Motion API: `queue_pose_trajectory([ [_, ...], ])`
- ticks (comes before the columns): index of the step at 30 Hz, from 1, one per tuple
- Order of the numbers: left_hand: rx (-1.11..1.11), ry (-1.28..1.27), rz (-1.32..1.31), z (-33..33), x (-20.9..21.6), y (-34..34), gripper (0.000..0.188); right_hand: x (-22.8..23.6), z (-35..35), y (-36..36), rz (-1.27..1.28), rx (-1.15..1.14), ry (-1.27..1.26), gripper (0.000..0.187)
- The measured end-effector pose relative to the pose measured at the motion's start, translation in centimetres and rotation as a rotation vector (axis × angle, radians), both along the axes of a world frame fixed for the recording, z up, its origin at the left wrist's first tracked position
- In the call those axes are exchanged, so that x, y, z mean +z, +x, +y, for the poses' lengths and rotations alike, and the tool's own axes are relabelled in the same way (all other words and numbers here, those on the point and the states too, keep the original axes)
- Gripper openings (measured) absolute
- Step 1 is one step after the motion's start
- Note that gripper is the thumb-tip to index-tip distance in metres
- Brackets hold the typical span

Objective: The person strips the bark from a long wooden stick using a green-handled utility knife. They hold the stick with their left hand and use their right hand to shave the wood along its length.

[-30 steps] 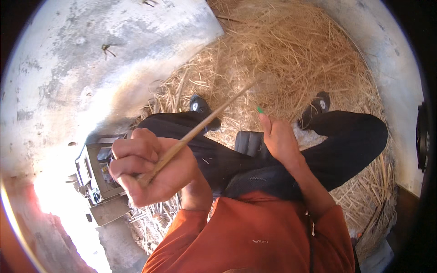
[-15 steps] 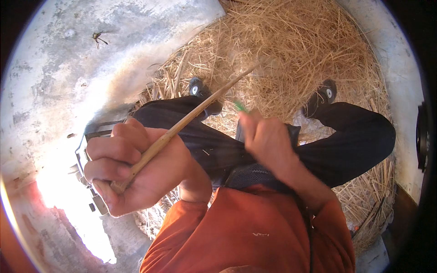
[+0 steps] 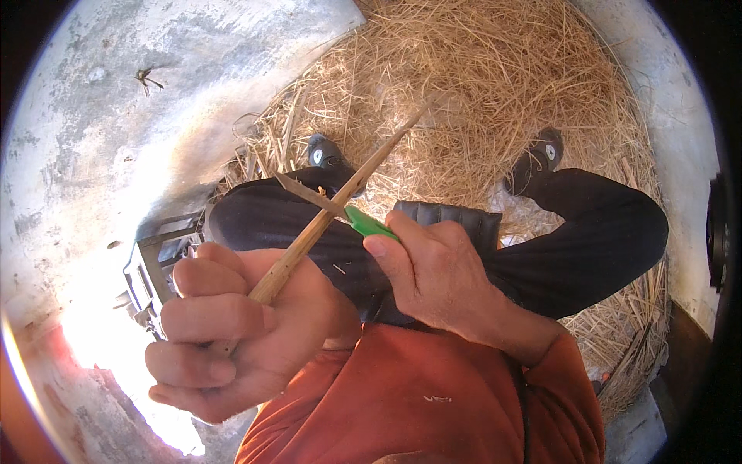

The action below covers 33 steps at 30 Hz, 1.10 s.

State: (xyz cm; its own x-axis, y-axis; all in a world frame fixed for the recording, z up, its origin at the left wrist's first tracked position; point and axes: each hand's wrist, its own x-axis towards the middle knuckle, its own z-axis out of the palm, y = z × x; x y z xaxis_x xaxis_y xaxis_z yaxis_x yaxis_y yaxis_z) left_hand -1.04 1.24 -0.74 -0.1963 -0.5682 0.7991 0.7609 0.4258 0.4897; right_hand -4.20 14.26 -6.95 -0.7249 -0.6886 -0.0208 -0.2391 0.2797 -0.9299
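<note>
My left hand (image 3: 247,329) is closed around the lower end of a pale wooden stick (image 3: 308,238), which slants up and away to the right and narrows to a tapered tip. A knife with a green handle (image 3: 372,224) is gripped in my right hand (image 3: 442,267). Its blade lies across the middle of the stick, pointing to the upper left. A small curl or chip of wood (image 3: 323,191) shows by the blade. The stick's lower end is partly hidden by my left fingers.
Dry straw (image 3: 495,69) covers the ground beyond my dark-trousered legs (image 3: 595,232). A black padded seat or cushion (image 3: 464,224) lies between them. At the left stands a dark metal frame (image 3: 158,255) against a pale, sunlit surface (image 3: 93,155).
My right hand has moved left, bringing the knife blade across the stick. My left hand has shifted slightly down and nearer with the stick still in it.
</note>
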Motion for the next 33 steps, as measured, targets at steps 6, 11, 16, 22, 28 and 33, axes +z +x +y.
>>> queue_pose_trajectory([
  [6,0.048,0.007,-0.025,-0.6,0.1,0.2,0.035,-6.7,-0.1,-2.0,0.098,-0.049,0.382,0.039],
  [11,0.023,0.04,-0.021,0.0,-0.1,0.7,0.039,-6.2,1.7,-2.8,0.037,-0.205,0.137,0.041],
  [16,0.166,0.055,-0.04,-0.5,-0.4,0.0,0.044,-1.7,0.8,-0.8,-0.077,-0.006,0.005,0.033],
  [22,0.395,0.001,-0.127,-2.0,-0.8,0.3,0.046,-9.9,-1.7,-2.9,0.113,-0.065,0.35,0.041],
  [28,0.53,0.054,-0.121,-2.7,-0.6,-0.7,0.045,-13.3,-1.1,-5.5,0.019,-0.179,0.327,0.051],
  [33,0.538,0.025,-0.144,-3.2,-0.4,-0.8,0.044,-12.8,-1.7,-6.1,0.07,-0.097,0.347,0.053],
])
